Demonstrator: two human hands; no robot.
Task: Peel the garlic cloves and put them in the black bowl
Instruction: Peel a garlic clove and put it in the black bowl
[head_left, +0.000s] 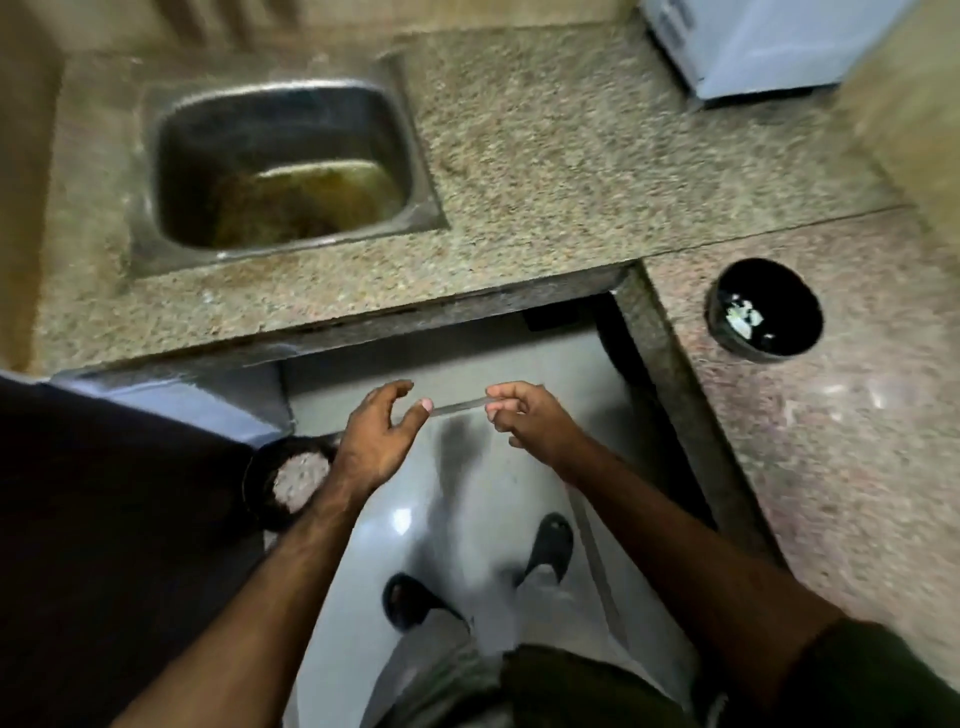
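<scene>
left hand (376, 436): fingers loosely curled, half open, nothing visibly held | right hand (524, 418): fingers curled in, contents cannot tell | round black bowl (763, 312) with pale bits: well right of right hand, on speckled granite counter (831, 441)

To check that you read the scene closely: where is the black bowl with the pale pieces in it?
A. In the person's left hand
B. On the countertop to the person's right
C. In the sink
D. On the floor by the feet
B: the black bowl stands on the countertop at the right, away from the sink and both hands.
</scene>
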